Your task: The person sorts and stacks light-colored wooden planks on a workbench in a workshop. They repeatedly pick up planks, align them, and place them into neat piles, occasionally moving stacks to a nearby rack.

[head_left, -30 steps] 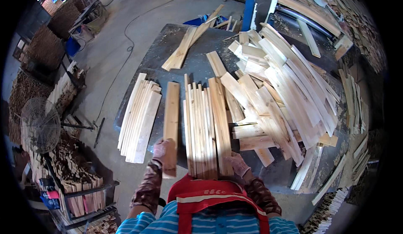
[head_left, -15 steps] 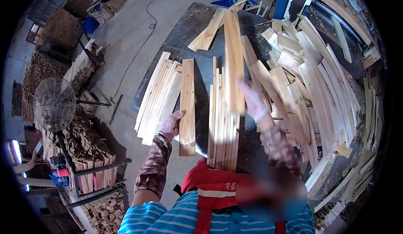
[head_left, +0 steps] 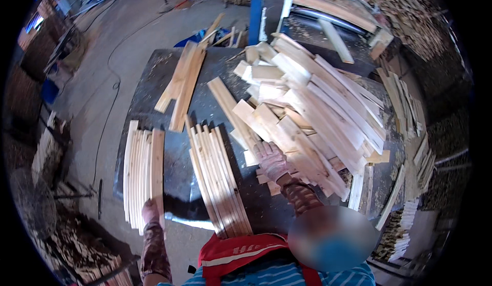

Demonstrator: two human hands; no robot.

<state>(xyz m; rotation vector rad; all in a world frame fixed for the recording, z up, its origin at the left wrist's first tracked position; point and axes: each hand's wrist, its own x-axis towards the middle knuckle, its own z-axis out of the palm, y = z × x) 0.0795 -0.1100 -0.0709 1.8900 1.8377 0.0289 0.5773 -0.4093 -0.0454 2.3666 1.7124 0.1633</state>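
We see the 8 o'clock stack (head_left: 135,178) gain 1 board (head_left: 158,163); left hand (head_left: 150,211) touches it, grip unclear; right hand (head_left: 272,161) spreads on 4 o'clock pile (head_left: 328,106).

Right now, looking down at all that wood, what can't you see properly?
All in the head view:
Bottom boards of the big pile: hidden by boards on top.
What lies under the right hand: hidden by its palm.
Fingers of the left hand: too small and blurred to count.
Things behind the blurred patch beside the right sleeve: hidden by that patch.
The fan: dark and blurred near the rim.
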